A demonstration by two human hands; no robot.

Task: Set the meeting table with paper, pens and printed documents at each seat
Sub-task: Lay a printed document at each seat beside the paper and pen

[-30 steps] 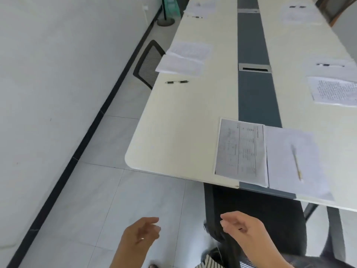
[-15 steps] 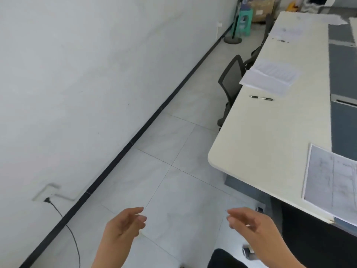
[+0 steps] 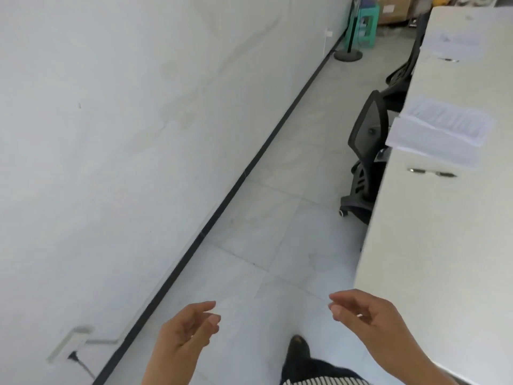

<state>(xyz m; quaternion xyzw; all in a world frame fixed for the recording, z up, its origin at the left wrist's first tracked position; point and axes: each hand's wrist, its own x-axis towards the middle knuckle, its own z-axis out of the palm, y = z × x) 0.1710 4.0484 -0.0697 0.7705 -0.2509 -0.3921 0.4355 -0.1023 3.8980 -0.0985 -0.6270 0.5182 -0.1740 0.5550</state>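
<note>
Papers (image 3: 435,132) well ahead of hands (image 3: 188,329) (image 3: 369,315)

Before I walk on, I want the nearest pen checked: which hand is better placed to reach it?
Right, probably. The right hand hangs empty beside the table edge, toward the pen; the left hand is over the floor, nearer the wall.

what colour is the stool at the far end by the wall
The stool is green; the head view shows it.
</note>
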